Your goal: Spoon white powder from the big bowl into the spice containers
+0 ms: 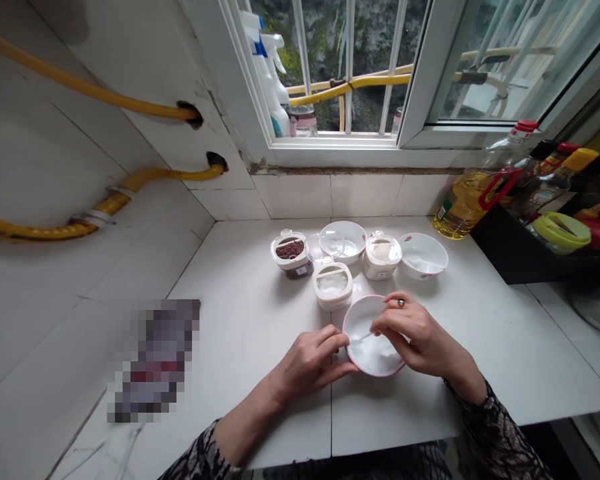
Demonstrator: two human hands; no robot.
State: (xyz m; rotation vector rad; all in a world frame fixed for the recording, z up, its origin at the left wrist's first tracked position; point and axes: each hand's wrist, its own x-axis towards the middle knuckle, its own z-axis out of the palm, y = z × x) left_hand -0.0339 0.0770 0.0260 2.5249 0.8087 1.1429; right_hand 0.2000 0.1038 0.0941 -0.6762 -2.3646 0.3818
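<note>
Bowl (361,312) sits against left hand (314,359) — below right hand (417,335) and spoon (365,338).

The only view is from the wearer's head — it looks forward and steeply down over the worktop (280,413), from standing height and fairly close. Both forearms enter from the bottom edge, with the left hand (316,360) and right hand (420,337) below centre. The wide frame reaches the tiled wall (300,195) and the window (350,73) at the top — no second view shares this scene.
</note>
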